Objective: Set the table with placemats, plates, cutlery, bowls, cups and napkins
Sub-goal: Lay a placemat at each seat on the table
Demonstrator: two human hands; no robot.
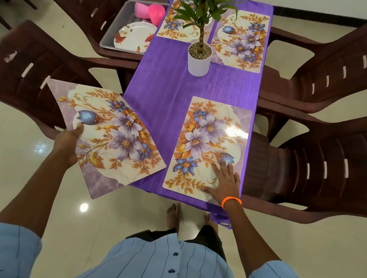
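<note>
At lower right, right hand [226, 181] presses flat, fingers straight, on a laid placemat [208, 145]; left hand [68, 143] grips the fourth placemat [110, 137], judged next for the desk's [166, 89] lower-left corner.

One head-worn wide-angle view, looking steeply down from the near end of the desk.

The camera faces forward along the purple desk [160, 88], which runs from lower centre to the top of the frame; the wearer's shirt and bare feet fill the bottom edge, the arms reach up from the lower corners, and chairs bend outward at both sides, close in.
</note>
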